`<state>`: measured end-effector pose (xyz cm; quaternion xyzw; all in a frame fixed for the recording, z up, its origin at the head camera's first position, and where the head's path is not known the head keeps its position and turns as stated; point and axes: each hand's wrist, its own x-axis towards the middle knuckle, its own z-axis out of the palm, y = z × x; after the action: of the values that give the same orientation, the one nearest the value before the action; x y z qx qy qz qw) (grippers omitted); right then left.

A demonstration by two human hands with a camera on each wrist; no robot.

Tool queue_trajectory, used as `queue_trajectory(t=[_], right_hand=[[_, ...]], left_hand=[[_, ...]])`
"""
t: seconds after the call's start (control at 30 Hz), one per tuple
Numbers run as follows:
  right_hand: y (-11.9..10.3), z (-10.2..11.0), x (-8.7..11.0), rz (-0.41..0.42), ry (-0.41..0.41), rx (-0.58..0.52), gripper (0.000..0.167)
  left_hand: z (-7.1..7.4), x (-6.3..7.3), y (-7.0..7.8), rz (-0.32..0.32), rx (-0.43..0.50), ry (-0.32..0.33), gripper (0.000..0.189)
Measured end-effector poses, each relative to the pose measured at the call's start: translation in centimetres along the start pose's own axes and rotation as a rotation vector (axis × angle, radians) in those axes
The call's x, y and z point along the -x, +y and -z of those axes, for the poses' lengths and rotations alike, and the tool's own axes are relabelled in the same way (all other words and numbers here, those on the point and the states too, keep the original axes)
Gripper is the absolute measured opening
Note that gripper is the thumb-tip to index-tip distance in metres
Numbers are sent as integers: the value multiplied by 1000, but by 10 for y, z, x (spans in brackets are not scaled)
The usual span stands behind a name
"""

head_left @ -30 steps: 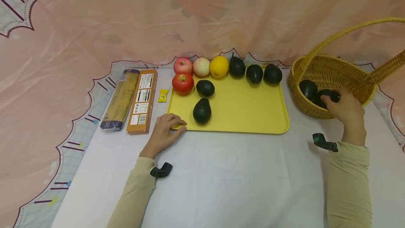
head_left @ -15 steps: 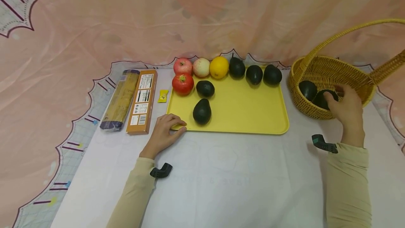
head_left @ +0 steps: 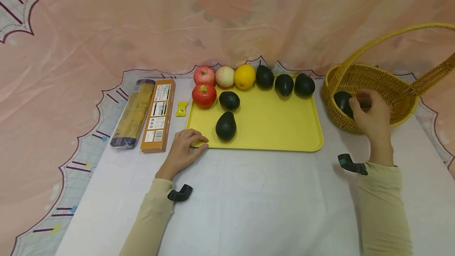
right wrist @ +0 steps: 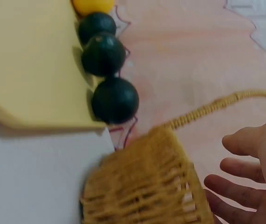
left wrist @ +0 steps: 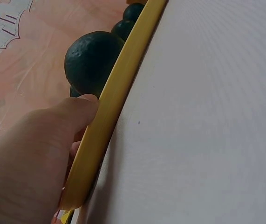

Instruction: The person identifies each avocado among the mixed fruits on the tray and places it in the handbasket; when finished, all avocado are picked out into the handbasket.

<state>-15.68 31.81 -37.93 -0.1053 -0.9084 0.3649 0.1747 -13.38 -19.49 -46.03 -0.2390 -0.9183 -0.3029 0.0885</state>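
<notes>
While our left hand (head_left: pixel 183 149) rests at the near left corner of the yellow tray (head_left: pixel 277 125), with fingers loosely bent, we cannot tell if it truly pinches the rim. If we press too hard there, we judge that the tray could tip or slide, and the pear-shaped avocado (head_left: pixel 226 127) lying just beside our fingers could roll. Behind it in the tray lie another dark avocado (head_left: pixel 229 101) and a red fruit (head_left: pixel 204 95).

On the other side, our right hand (head_left: pixel 373 117) is over the mouth of the wicker basket (head_left: pixel 332 117). In the right wrist view its fingers are spread apart, and we see nothing held between them. Inside the basket one avocado (head_left: pixel 342 102) lies against the left wall, next to our thumb; a dark patch behind the fingers is too hidden to name. A careless turn of the wrist could catch the high handle (head_left: pixel 391 33) and pull the basket over.

Farthest away, along the tray's back edge, stand a pink apple (head_left: pixel 204 75), a pale fruit (head_left: pixel 225 76), a yellow fruit (head_left: pixel 245 76) and three dark avocados (head_left: pixel 284 85); a bump to the tray could send these round ones rolling off.
</notes>
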Motion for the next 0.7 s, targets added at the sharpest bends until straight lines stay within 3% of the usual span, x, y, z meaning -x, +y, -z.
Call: queue_trajectory(t=[0.2,0.43,0.7], right_hand=[[-17,-12,7,55,-25,-47,44],[-32,-34,13,177,-38,-129,37],[-53,-63,21,277,-196,-150,35]], left_hand=[[0,1,-2,-4,2,1,16],[0,1,-1,9,3,-4,16],[-1,0,0,-1,6,6,16]])
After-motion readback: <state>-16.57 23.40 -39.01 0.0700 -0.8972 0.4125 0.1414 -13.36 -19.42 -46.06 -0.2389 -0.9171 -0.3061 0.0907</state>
